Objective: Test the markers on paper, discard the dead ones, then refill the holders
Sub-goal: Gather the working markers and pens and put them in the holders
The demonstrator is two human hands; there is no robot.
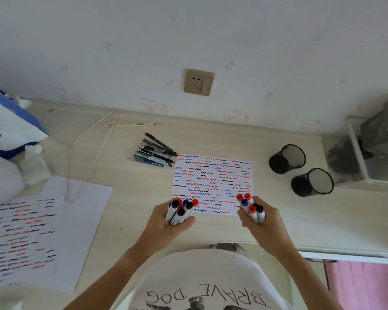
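My left hand (166,222) grips one marker bundle (180,211), my right hand (263,222) another (251,208), at the scribbled paper's (213,182) lower edge; mesh holders (287,158) stand centre-right on the surface (126,198).

A pale, scuffed wall (188,36) runs behind the light wood-grain desk (289,211), with faint pink cartoon stickers low along it. A beige wall socket (199,82) sits just above the desk's back edge. At the right stands a white-framed rack (356,153) holding something grey. Pink fabric (363,285) shows below the desk's front edge. Soft, even daylight fills the room.
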